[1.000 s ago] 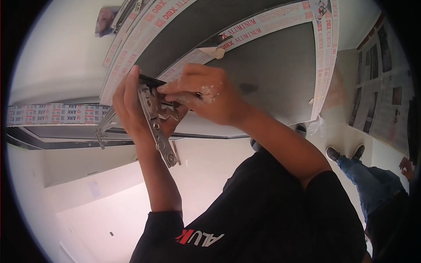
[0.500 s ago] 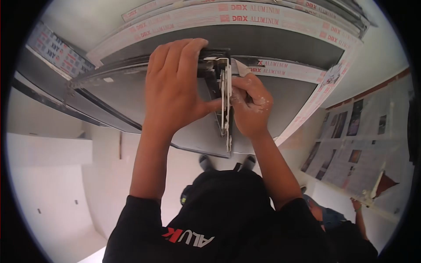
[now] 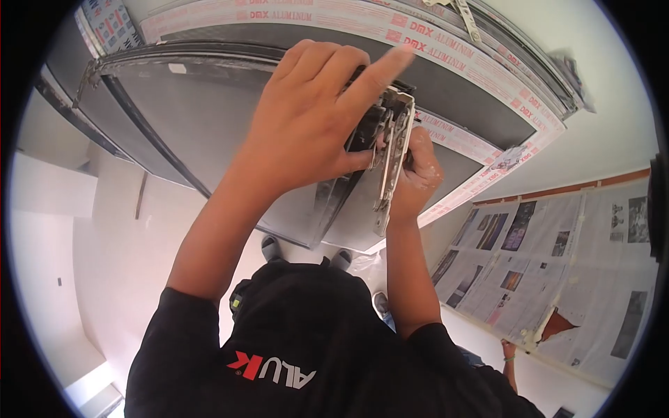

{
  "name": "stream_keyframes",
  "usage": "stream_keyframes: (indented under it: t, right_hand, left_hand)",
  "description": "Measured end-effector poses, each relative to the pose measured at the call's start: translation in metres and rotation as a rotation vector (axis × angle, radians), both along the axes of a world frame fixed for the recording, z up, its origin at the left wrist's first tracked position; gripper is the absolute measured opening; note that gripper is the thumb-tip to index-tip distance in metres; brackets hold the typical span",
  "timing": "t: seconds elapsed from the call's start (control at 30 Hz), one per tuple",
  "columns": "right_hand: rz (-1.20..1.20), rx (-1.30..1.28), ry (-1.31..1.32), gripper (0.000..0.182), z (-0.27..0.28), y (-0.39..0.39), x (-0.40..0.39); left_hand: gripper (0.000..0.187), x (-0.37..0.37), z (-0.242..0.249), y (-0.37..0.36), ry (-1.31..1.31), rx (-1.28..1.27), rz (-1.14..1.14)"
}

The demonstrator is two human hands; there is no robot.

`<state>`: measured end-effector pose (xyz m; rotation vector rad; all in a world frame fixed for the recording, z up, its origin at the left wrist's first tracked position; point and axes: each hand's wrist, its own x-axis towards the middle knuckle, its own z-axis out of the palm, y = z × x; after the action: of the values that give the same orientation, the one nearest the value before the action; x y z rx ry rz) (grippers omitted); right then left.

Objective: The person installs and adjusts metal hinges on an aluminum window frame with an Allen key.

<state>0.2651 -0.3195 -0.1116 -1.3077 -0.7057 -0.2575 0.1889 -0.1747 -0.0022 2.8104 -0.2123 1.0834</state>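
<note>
Across the top and right of the frame, a large dark grey panel edged with white, red-lettered tape (image 3: 481, 101) is seen behind the work. From the upper left to the centre, a flat grey panel with a black frame (image 3: 188, 90) is set in front of it; it is judged stiff and fairly heavy, so best gripped by its rim. Just above centre, its top rim is clasped by the left hand (image 3: 300, 122), fingers laid over it, index finger extended, thumb set lower beside the edge. Right of centre, the right hand (image 3: 419, 171) is curled close against a long silvery metal linkage (image 3: 397, 153); its fingertips are partly hidden, so what is pinched cannot be told. The linkage is tilted along the panel's edge at centre; it is probably light, rigid and slippery, with loose joints, so best held by its long bar.
</note>
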Motion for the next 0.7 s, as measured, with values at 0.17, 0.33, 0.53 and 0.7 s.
stream_keyframes:
  t: [0.17,0.33,0.53,0.7]
  right_hand:
    - [0.013,-0.041,-0.005,0.016,0.005,-0.003,0.001]
    - [-0.032,-0.044,0.004,0.016,0.01,0.001,-0.002]
    - [-0.036,-0.127,-0.205,0.019,0.013,-0.01,0.008]
    - [0.02,0.0,-0.134,0.02,-0.002,-0.003,0.009]
  left_hand:
    - [0.086,0.0,-0.005,0.006,-0.054,0.073,-0.049]
    - [0.08,-0.001,-0.006,0.005,-0.08,0.027,-0.058]
    - [0.076,-0.004,-0.009,0.008,-0.105,0.023,-0.066]
    - [0.078,-0.004,-0.011,0.008,-0.103,0.051,-0.066]
